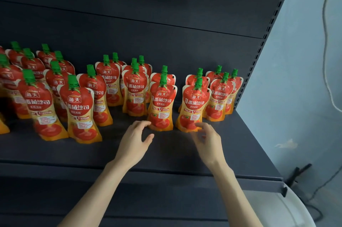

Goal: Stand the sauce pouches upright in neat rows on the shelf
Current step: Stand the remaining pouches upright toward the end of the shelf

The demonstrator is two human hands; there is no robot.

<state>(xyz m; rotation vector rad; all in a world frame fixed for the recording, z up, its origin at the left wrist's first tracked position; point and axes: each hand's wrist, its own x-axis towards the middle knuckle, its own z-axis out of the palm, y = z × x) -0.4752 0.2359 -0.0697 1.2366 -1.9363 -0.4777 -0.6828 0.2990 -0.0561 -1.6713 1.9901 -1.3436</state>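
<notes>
1. Many green-capped red plastic sauce pouches [161,104] stand in rows on the dark metal shelf [185,152], nine to two o'clock.
2. Left hand [137,138] and right hand [208,139] hover released at six o'clock.

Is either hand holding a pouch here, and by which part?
Left hand holds nothing; its open fingers are by the base of a front pouch. Right hand is blurred at the base of the neighbouring pouch; a grip cannot be told.
</notes>
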